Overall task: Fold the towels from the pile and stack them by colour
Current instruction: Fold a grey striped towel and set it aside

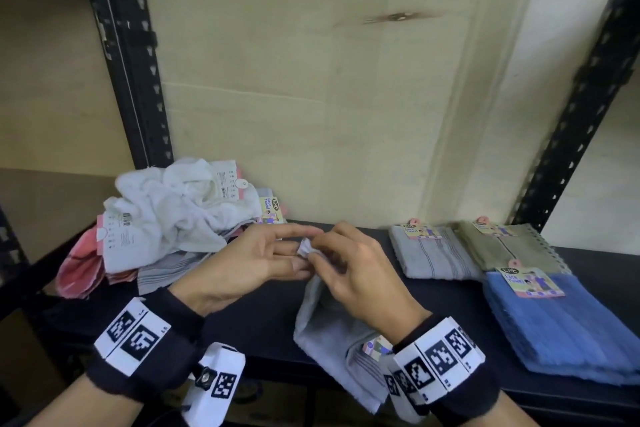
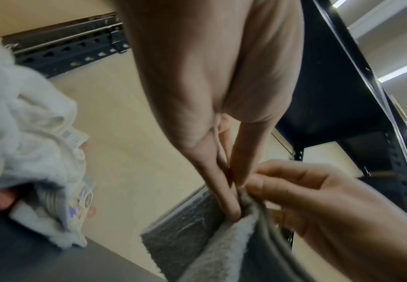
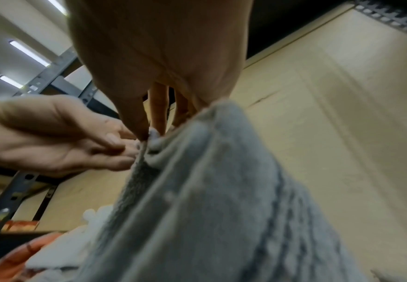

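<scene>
A grey towel [image 1: 325,326] hangs over the black shelf's front edge, lifted by one top corner. My right hand [image 1: 321,247] pinches that corner between thumb and fingers; the right wrist view shows the pinch [image 3: 151,131] and the grey towel [image 3: 209,190] hanging below. My left hand [image 1: 302,252] is palm up with straight fingers, its tips touching the same corner, as the left wrist view [image 2: 233,208] shows. The unfolded pile [image 1: 166,215] of white, pink and striped grey towels lies at the left. Folded grey [image 1: 433,253], olive [image 1: 509,246] and blue [image 1: 554,322] towels lie at the right.
The shelf [image 1: 263,315] is black, backed by a cardboard panel [image 1: 311,80]. Black perforated uprights stand at the left [image 1: 128,55] and right [image 1: 588,94]. Bare shelf surface shows between the pile and the folded grey towel.
</scene>
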